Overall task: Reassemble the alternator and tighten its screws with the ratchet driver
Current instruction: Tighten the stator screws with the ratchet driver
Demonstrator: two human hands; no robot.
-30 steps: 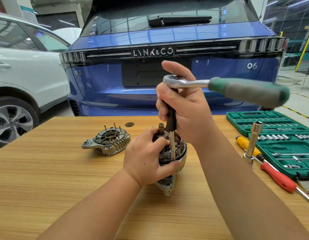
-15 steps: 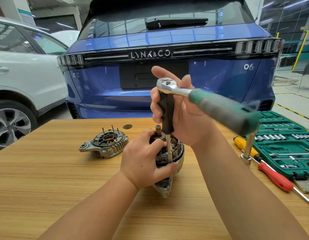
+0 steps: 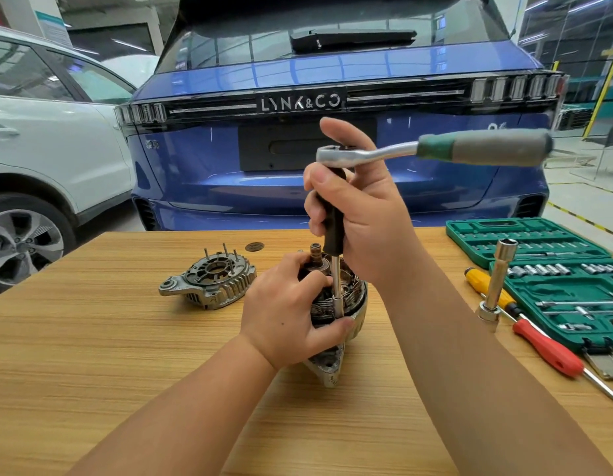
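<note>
The alternator body [image 3: 349, 304], with copper windings and a shaft sticking up, stands on the wooden table [image 3: 92, 355]. My left hand [image 3: 291, 314] grips its near side. My right hand [image 3: 360, 214] is wrapped around the black upright driver, whose chrome socket shaft [image 3: 337, 290] goes down into the alternator's rim. A ratchet [image 3: 435, 151] with a green-grey handle sits on the driver's top and points right. The alternator's separate end cover [image 3: 210, 286], with studs pointing up, lies to the left.
An open green socket case [image 3: 538, 262] lies at the right edge. In front of it are a yellow screwdriver [image 3: 483, 283], a red screwdriver [image 3: 552, 352] and an upright chrome socket extension [image 3: 497, 286]. A blue car [image 3: 332, 97] is parked beyond the table, a white car [image 3: 40, 149] at left.
The ratchet handle has swung from pointing toward me on the right back to pointing straight right. Both hands stay on the alternator and driver.
</note>
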